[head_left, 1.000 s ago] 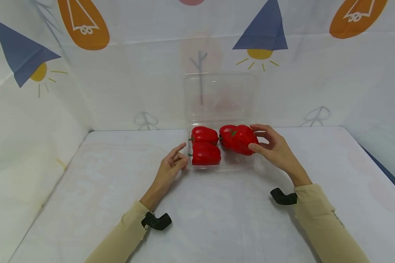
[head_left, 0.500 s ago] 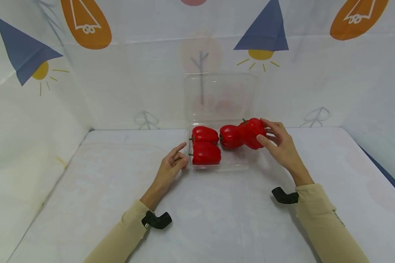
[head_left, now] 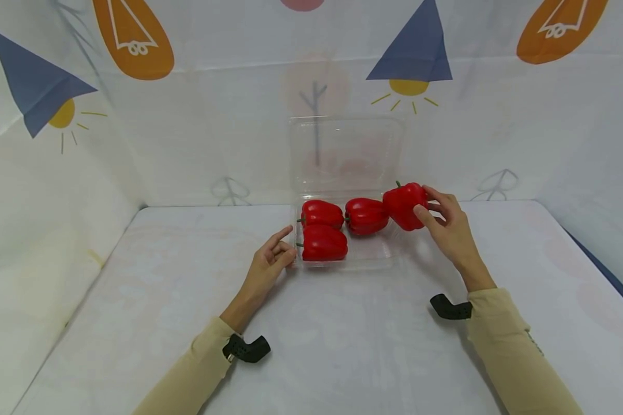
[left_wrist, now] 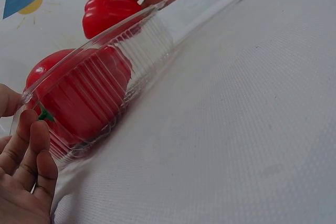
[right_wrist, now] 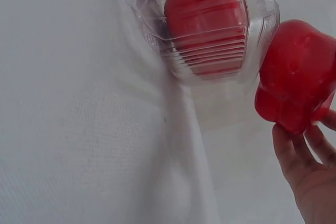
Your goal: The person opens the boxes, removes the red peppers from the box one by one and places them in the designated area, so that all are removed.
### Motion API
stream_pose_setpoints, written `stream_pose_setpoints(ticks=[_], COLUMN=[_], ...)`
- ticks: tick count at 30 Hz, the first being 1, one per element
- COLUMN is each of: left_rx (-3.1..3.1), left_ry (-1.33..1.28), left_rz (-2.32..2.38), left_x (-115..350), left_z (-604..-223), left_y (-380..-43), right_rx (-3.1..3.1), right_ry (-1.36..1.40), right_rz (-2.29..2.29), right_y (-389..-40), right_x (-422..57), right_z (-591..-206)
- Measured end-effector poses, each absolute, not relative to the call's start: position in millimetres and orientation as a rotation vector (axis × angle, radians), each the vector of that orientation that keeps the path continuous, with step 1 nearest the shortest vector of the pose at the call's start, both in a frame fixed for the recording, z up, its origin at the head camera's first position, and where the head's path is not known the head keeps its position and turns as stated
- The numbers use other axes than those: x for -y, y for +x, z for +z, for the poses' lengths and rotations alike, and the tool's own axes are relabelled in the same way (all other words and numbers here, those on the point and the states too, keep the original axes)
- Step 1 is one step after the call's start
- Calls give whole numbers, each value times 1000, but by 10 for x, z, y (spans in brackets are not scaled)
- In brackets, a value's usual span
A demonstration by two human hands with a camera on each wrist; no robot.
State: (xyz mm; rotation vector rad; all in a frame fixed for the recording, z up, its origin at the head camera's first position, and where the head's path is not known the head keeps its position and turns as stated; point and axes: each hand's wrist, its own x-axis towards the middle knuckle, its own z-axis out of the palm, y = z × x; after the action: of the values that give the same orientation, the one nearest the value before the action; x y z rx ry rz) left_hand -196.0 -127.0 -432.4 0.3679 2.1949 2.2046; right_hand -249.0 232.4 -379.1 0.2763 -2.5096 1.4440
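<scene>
My right hand [head_left: 449,230] grips a red bell pepper [head_left: 406,206] with its green stem pointing up, raised at the back right corner of a clear plastic clamshell box [head_left: 371,253]. Inside the box lie a back left pepper [head_left: 322,214], a front left pepper [head_left: 325,242] and a back right pepper [head_left: 366,216], all red. Beside the box's left wall is my left hand [head_left: 267,259], fingertips touching or very near the edge. In the left wrist view its fingers [left_wrist: 39,135] lie by the ribbed wall. The right wrist view shows fingers [right_wrist: 286,153] on the held pepper's lower end.
The box's clear lid [head_left: 348,153] stands raised against the printed cloth backdrop [head_left: 213,115]. A white cloth covers the table [head_left: 342,346]. Each wrist carries a small black camera mount, the left mount [head_left: 246,349] and the right mount [head_left: 450,306].
My right hand has lifted the bell pepper up and to the right, away from over the back right pepper, and its stem has turned upward. The left hand stays put.
</scene>
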Motion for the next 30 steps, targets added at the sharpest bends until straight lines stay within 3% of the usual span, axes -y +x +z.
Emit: stream_pose_setpoints(ticks=[30], left_rx=[-2164], left_ry=[358], left_rz=[2224], left_x=[1262], left_z=[-4318], left_y=[-1955], right_rx=[2574], right_ry=[-50], right_rz=[1523], right_y=[-2542], right_x=[-2478], right_z=[-3933])
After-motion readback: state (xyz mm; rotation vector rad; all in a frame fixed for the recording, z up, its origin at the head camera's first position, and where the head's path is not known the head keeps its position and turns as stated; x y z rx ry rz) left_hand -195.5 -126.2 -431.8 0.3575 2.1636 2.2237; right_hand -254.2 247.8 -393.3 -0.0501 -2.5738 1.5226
